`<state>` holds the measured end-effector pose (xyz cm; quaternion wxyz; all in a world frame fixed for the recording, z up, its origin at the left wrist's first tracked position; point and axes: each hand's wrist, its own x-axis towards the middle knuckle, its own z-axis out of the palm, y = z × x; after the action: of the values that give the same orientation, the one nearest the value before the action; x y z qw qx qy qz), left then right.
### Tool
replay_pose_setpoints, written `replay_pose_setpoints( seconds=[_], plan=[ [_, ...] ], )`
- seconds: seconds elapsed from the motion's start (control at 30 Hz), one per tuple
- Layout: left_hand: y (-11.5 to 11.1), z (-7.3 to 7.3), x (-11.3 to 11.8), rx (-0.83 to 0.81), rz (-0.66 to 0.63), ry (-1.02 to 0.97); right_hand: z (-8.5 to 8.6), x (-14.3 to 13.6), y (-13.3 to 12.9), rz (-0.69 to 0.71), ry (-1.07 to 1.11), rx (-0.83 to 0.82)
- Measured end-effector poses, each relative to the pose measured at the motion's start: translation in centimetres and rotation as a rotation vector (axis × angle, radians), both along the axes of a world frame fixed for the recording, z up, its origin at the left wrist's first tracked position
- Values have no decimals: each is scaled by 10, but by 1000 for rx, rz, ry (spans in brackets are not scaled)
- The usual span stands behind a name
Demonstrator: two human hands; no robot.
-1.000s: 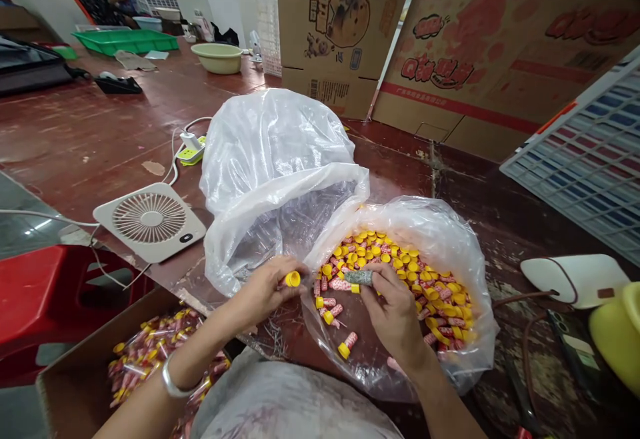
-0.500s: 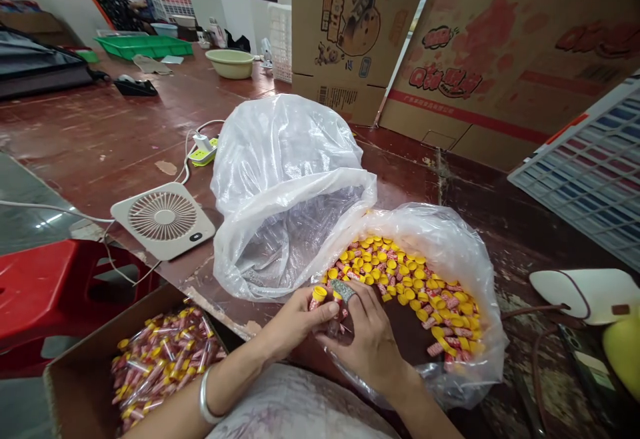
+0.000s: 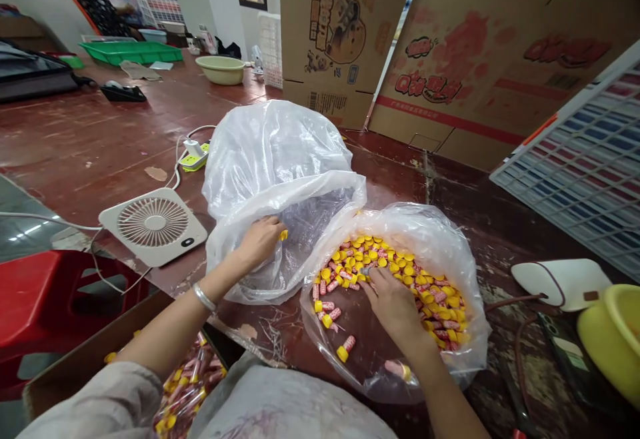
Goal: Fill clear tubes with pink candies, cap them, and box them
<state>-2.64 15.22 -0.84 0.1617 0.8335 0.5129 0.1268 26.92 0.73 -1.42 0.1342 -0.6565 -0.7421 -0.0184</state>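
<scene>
yellow-capped cylinders [image 3: 350, 342] in crinkled, translucent plastic [image 3: 440, 239] beneath the right hand [image 3: 393, 299]

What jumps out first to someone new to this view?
Likely the heap of yellow-capped pieces in the open plastic bag at the near right, with the right hand reaching in. Next, the big clear bag just left of it, the left hand at its mouth with something yellow at the fingers. The red stool at the left edge and the tall printed cardboard behind also stand out.
</scene>
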Motion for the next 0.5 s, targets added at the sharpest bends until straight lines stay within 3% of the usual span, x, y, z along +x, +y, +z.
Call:
replay_pose_setpoints(
  seconds=[0.17, 0.3, 0.4, 0.5],
  plan=[
    [16, -17, -2, 34, -93, 129, -20, -9, 4, 90, -2, -33],
    [15, -19, -2, 29, -117, 136, -26, -14, 7, 97, 48, -7],
    [4, -12, -8, 2, -125, 77, -17, -11, 4, 48, 130, 55],
    [-25, -1, -8, -70, -145, -47, 2, -13, -2, 40, 454, 120]
  ],
)
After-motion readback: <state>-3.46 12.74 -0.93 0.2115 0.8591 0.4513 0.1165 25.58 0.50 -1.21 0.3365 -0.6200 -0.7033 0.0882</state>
